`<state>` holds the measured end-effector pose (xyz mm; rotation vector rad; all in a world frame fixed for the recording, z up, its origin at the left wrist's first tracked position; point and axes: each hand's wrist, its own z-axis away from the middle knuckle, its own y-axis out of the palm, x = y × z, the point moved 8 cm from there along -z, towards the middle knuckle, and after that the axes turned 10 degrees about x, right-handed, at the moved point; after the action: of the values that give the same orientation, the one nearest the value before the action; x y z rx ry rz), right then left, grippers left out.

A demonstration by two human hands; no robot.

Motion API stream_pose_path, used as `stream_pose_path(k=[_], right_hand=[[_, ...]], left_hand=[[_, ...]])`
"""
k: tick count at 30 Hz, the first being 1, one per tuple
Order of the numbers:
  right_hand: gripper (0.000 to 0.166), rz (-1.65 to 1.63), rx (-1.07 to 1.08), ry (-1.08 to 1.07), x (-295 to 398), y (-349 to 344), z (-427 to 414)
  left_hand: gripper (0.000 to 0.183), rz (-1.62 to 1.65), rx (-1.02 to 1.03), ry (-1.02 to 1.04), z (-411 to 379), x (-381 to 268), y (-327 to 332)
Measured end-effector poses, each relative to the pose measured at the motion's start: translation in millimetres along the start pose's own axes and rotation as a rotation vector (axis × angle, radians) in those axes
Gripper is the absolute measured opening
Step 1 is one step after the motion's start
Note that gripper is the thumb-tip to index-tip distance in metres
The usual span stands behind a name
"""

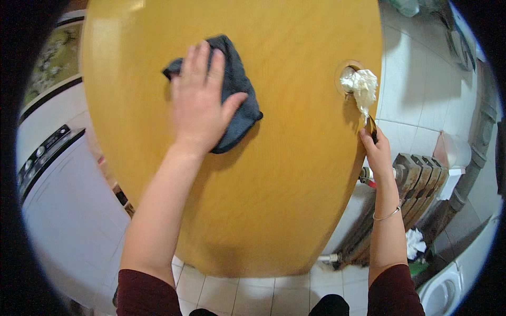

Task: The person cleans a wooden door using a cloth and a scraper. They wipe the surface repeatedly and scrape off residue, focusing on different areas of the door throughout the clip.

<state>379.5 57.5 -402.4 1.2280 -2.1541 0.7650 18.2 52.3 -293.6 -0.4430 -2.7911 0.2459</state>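
Observation:
A yellow-brown door (276, 177) stands before me. My left hand (201, 98) lies flat, fingers spread, pressing a dark grey cloth (241, 91) against the door's upper part. The cloth sticks out past the fingers at the top, the left and the right. Near the door's right edge is a round door fitting with crumpled whitish wrapping (363, 85) over its handle. Just below that, my right hand (376, 144) grips the bare, shiny end of the door handle (371, 128).
Right of the door are an old ribbed radiator (419, 177), a valve pipe, crumpled white paper (415, 244) and a white toilet (442, 290). A white appliance with knobs (75, 213) stands at left. Pale tiles (253, 296) cover the floor below.

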Motion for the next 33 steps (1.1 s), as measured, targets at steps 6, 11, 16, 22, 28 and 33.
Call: stream_pose_path(k=[6, 11, 16, 22, 28, 33], right_hand=[[0.042, 0.134, 0.011, -0.011, -16.3, 7.8, -6.7], [0.044, 0.070, 0.044, -0.029, -18.5, -11.1, -9.1], [0.046, 0.122, 0.010, -0.090, -2.7, 4.2, 2.3], [0.047, 0.178, -0.002, -0.060, -11.0, -2.3, -0.1], [0.049, 0.200, 0.000, -0.063, -12.7, 4.2, -3.1], [0.050, 0.210, -0.007, -0.042, -16.4, -1.5, -2.3]], left_hand=[[0.074, 0.029, 0.185, 0.278, 32.5, -79.5, 32.0], [0.064, -0.049, 0.033, 0.423, -79.3, -109.3, 16.0], [0.056, -0.191, -0.091, -0.060, -164.7, -63.2, -9.3], [0.064, -0.047, 0.096, 0.087, -12.5, -119.8, 31.8], [0.059, 0.022, 0.194, 0.323, 83.8, -138.5, 32.7], [0.054, -0.019, -0.034, 0.290, -52.9, -140.2, 19.0]])
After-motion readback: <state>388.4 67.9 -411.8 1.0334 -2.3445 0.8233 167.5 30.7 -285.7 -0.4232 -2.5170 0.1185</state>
